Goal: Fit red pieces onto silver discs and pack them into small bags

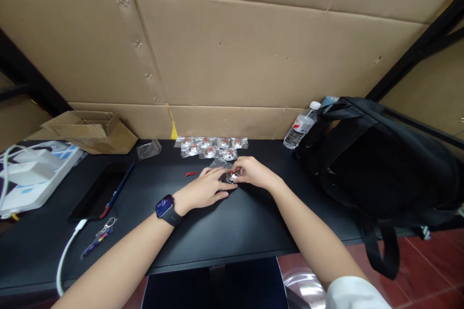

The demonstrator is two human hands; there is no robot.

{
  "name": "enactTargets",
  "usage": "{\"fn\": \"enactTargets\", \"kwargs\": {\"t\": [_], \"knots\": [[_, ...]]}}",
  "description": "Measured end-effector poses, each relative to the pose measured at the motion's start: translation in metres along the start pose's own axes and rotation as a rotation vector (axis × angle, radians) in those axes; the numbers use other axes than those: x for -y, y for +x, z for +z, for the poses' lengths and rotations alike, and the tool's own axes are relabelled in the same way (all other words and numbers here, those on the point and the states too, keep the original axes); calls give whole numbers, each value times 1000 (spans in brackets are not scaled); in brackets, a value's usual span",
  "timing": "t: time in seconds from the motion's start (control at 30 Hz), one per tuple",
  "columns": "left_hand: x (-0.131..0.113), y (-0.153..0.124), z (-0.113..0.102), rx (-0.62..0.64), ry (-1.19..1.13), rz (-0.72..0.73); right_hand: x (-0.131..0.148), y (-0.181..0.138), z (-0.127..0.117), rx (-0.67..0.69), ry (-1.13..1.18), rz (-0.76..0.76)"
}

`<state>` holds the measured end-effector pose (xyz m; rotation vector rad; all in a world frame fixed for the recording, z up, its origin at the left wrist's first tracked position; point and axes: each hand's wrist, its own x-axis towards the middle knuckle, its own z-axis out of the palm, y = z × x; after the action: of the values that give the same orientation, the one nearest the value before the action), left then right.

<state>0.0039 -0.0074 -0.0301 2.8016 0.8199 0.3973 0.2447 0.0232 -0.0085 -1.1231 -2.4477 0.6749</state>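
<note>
A small shiny silver disc-shaped piece [232, 176] with a bit of red on it lies on the black tabletop between my hands. My right hand [252, 172] has its fingers closed in a pinch over the piece. My left hand [206, 188] rests low on the table, fingers stretched and apart, fingertips against the piece's left and near side. Clear plastic film [218, 163] shows just behind the left fingers. Several similar silver pieces with red parts, in clear packets [209, 151], lie in two rows farther back. Left of my left hand is a small red loop [190, 174].
At the right stand a water bottle [300, 128] and a large black backpack [384, 169]. On the left are a phone [103, 190], a keychain [99, 236], a white cable [67, 256], a power strip [47, 188] and an open cardboard box [97, 133]. A cardboard wall [232, 58] closes the back.
</note>
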Motion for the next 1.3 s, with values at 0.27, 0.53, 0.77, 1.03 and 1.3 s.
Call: {"fn": "enactTargets", "kwargs": {"t": [0.27, 0.53, 0.77, 1.03, 1.3], "knots": [[1, -2, -2, -8, -7, -12, -3, 0, 0, -72, -39, 5], [2, -3, -4, 7, -22, -31, -6, 12, 17, -264, -327, 59], [6, -4, -9, 15, -15, -36, 4, 22, 36, -328, -547, 79], [2, -3, -26, -46, -81, -48, 12, 15, 22, -205, -246, -87], [-1, 0, -27, -170, -117, -160, -3, 2, -3, -70, 1, -215]]}}
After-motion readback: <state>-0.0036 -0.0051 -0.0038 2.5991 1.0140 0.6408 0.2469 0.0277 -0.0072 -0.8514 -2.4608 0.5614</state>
